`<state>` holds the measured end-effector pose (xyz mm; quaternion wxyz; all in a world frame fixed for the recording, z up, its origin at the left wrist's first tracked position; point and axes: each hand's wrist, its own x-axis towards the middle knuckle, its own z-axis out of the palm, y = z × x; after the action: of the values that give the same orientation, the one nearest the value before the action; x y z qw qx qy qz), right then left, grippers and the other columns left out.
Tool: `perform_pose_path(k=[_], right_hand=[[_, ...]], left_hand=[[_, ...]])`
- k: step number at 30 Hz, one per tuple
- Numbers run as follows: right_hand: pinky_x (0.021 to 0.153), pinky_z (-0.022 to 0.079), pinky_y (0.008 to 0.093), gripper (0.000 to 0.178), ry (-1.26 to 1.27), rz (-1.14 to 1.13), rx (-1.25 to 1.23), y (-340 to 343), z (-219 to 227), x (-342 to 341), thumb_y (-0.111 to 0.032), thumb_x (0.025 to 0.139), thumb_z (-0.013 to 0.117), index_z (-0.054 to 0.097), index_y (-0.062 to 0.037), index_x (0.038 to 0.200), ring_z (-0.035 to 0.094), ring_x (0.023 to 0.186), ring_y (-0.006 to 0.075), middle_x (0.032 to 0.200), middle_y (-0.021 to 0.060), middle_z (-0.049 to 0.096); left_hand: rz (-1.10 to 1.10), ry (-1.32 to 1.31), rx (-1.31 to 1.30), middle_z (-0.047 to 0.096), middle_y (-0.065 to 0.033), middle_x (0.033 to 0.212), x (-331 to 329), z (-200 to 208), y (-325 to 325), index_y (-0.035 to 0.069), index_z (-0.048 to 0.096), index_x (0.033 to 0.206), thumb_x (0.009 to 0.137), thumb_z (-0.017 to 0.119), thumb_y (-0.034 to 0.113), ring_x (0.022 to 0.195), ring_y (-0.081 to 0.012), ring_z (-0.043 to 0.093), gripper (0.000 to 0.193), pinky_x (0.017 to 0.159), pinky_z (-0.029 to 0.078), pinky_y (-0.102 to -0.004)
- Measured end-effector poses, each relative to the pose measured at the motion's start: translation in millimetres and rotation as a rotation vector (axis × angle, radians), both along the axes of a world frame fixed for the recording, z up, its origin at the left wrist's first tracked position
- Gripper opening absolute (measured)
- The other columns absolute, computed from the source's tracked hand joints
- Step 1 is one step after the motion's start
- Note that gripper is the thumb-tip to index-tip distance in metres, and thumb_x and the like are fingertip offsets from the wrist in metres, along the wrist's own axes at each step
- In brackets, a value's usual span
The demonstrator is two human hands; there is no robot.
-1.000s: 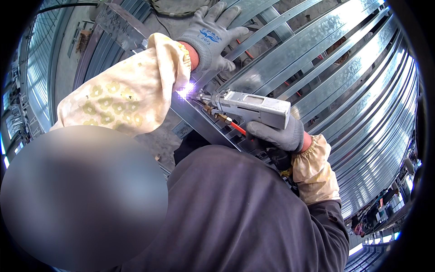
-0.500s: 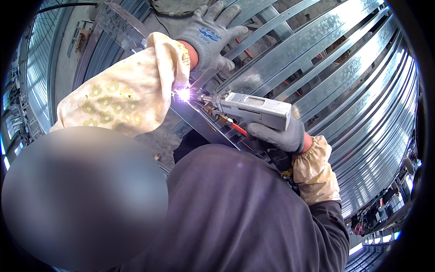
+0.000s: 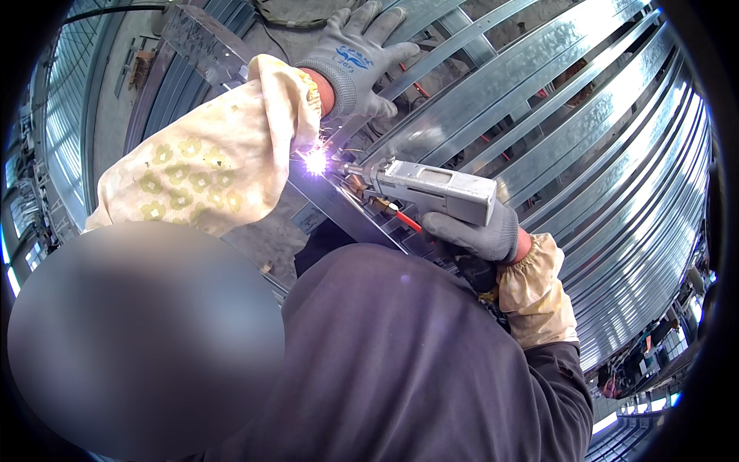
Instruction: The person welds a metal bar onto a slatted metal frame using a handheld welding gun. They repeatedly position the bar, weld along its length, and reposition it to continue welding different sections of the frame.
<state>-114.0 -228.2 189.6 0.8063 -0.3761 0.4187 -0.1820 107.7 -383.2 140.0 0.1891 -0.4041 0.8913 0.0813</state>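
My left hand (image 3: 360, 55), in a grey glove, lies with its fingers spread at the end of a metal beam. Its cream sleeve cover (image 3: 202, 150) has faded flower spots. My right hand (image 3: 483, 231), also gloved in grey, is closed round a silver welding torch (image 3: 435, 185); the grip beneath its boxy body is partly hidden. At the torch's nozzle tip a bright white-violet spark (image 3: 315, 162) burns against a steel beam (image 3: 346, 212), close below my left cuff, hiding the contact point. A red hose (image 3: 409, 222) runs beneath the torch toward my right hand.
Long galvanised steel bars (image 3: 539, 100) lie in parallel rows across the right side, with gaps between them. A square metal tube (image 3: 204, 46) stands at the upper left. A dark cable (image 3: 115, 11) crosses the top left corner, and a blurred round patch covers the lower left.
The torch and its bright spark have shifted very slightly right and down along the beam, and more sparks fly up. My left hand stays almost where it was.
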Motion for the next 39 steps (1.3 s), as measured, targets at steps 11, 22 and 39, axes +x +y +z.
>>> perform_pose_path(k=[11, 22, 39], right_hand=[[0.084, 0.054, 0.0292, 0.057, -0.04, -0.049, -0.05, 10.5, -8.9, -1.4, -0.017, 0.094, 0.074, 0.052, 0.0009, 0.144, 0.067, 0.098, 0.0112, 0.115, 0.0095, 0.072], [0.08, 0.055, 0.028, 0.059, 0.002, 0.009, 0.118, 46.8, 11.8, -39.7, -0.011, 0.096, 0.069, 0.046, -0.0029, 0.15, 0.065, 0.099, 0.012, 0.127, 0.0098, 0.068], [0.073, 0.054, 0.0267, 0.055, -0.067, -0.103, -0.113, 49.7, -21.3, -32.7, -0.025, 0.093, 0.076, 0.058, -0.0024, 0.14, 0.062, 0.087, 0.0088, 0.108, 0.0065, 0.072]], left_hand=[[0.021, -0.014, 0.043, 0.016, -0.0089, 0.17, -3.2, 9.5, 0.5, 0.035, 0.04, 0.154, 0.074, 0.083, 0.056, 0.156, -0.0381, 0.013, 0.092, 0.122, 0.021, -0.064], [-0.011, 0.093, -0.044, 0.022, -0.014, 0.167, -18.9, 1.8, 39.1, 0.025, 0.028, 0.16, 0.077, 0.073, 0.069, 0.155, -0.0362, 0.018, 0.104, 0.125, 0.015, -0.0566], [-0.133, -0.017, -0.085, 0.022, -0.0142, 0.167, -78.9, -10.6, 56.3, 0.022, 0.022, 0.163, 0.072, 0.073, 0.074, 0.155, -0.0389, 0.017, 0.117, 0.123, 0.016, -0.0599]])
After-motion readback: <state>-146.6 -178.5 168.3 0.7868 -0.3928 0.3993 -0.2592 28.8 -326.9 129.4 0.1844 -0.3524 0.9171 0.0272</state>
